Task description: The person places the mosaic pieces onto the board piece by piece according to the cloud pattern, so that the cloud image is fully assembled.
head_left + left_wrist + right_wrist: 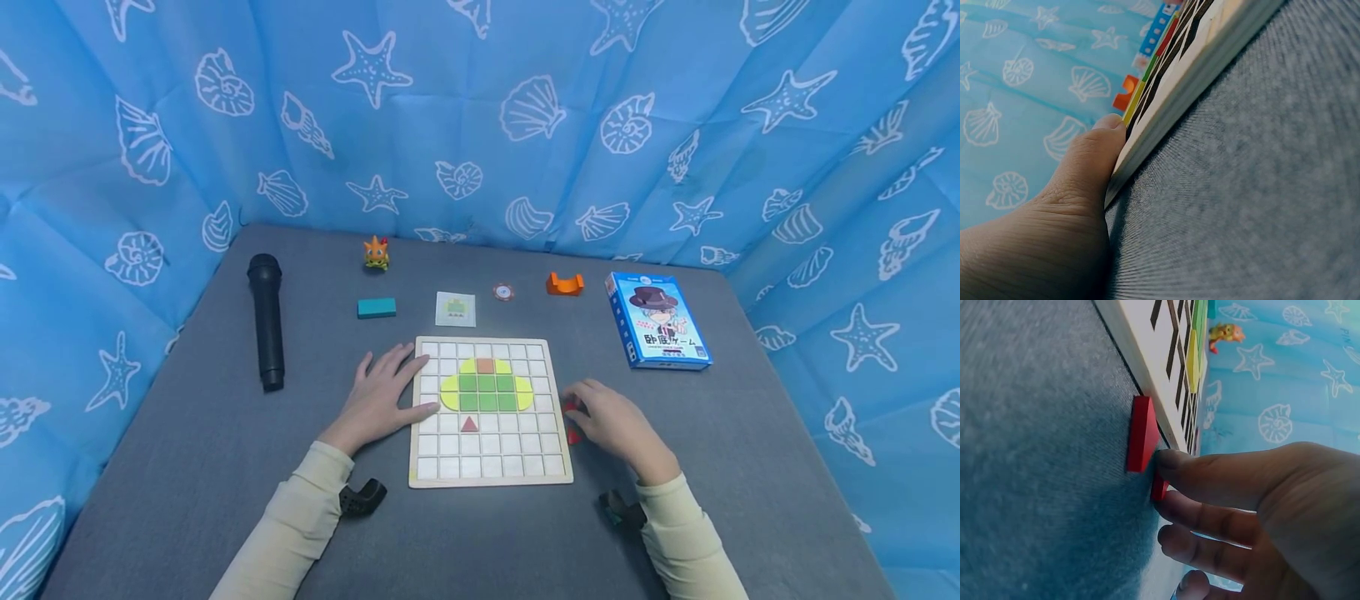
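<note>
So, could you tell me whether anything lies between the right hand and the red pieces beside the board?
Nothing visible does. The right hand already touches the red pieces on the grey table, right against the board's right edge. The left hand rests on the board's opposite edge.

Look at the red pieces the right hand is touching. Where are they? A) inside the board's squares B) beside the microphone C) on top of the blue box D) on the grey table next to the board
D: the right hand touches the red pieces, which lie on the grey table just off the right edge of the board.
</note>
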Demonstrator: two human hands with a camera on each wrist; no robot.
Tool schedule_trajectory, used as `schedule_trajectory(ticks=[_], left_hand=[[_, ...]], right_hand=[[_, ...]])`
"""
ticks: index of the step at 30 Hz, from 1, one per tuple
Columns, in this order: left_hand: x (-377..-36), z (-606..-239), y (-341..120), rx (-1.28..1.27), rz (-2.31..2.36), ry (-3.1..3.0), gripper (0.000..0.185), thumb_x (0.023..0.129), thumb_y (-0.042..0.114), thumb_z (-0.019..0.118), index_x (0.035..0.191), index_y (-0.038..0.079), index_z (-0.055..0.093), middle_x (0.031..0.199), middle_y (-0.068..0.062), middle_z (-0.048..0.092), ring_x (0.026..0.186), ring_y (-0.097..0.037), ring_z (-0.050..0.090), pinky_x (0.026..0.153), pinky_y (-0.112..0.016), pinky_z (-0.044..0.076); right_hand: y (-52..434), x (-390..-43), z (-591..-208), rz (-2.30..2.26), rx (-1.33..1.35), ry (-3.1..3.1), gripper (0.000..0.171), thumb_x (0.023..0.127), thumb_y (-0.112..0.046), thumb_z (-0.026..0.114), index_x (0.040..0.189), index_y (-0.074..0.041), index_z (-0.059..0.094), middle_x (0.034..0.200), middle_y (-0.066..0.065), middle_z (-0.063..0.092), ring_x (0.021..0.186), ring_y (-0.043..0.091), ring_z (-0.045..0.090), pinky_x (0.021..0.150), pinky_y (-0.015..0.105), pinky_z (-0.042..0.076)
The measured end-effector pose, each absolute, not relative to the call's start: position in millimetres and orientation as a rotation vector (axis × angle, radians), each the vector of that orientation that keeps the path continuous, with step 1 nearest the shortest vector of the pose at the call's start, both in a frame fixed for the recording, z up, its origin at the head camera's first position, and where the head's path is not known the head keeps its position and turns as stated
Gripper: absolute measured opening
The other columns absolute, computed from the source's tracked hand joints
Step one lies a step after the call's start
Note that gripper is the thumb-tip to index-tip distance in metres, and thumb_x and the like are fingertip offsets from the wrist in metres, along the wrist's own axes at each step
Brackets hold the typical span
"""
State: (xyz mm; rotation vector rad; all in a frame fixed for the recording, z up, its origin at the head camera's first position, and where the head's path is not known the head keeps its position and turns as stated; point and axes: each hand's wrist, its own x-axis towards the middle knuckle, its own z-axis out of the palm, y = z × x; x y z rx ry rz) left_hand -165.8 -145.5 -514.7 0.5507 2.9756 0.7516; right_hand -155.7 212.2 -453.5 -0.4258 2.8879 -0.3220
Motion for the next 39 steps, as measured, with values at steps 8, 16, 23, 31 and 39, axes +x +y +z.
schedule_trajectory(ticks=[8,16,23,31,39], left_hand=[[-166.1,-514.0,-145.2,0.556,0.759,2.973,0.083,0.083,0.069,0.055,0.150,0.025,0.033,0.158,-0.007,0.022,0.146,-0.028,0.016,0.114,-0.061,0.002],[-166.6,-518.9,-145.9,0.545,0.747,2.983,0.084,0.083,0.071,0.053,0.150,0.026,0.033,0.158,-0.006,0.022,0.146,-0.027,0.016,0.114,-0.061,0.003],[-166.6,-518.3,-144.9,0.545,0.744,2.985,0.084,0.083,0.071,0.053,0.150,0.026,0.033,0.158,-0.007,0.022,0.146,-0.028,0.017,0.114,-0.061,0.003],[-166.2,-518.1,-144.4,0.541,0.745,2.981,0.084,0.083,0.071,0.054,0.151,0.026,0.032,0.158,-0.006,0.022,0.146,-0.028,0.016,0.114,-0.061,0.003],[-166.4,-518.4,-144.9,0.539,0.741,2.984,0.085,0.082,0.071,0.054,0.150,0.025,0.033,0.158,-0.007,0.023,0.146,-0.029,0.017,0.114,-0.061,0.003]], right_hand=[[214.8,-155.5,-454.8,-0.331,-0.397,2.906,0.029,0.087,-0.017,0.071,0.114,-0.009,0.065,0.100,0.003,0.062,0.082,0.015,0.056,0.073,0.039,0.052],[213.1,-154.8,-456.1,-0.358,-0.347,2.906,0.024,0.088,-0.016,0.070,0.110,-0.008,0.066,0.100,0.005,0.062,0.084,0.017,0.057,0.077,0.040,0.053],[214.2,-155.1,-457.0,-0.323,-0.331,2.914,0.021,0.088,-0.018,0.070,0.107,-0.010,0.067,0.096,0.003,0.062,0.080,0.015,0.056,0.074,0.038,0.053],[212.9,-158.2,-454.9,-0.300,-0.326,2.909,0.017,0.087,-0.016,0.071,0.102,-0.010,0.065,0.091,0.003,0.061,0.075,0.015,0.054,0.068,0.034,0.051],[210.2,-159.4,-447.3,-0.373,-0.327,2.919,0.012,0.088,-0.014,0.070,0.095,-0.012,0.061,0.080,0.000,0.058,0.066,0.013,0.051,0.058,0.027,0.046]])
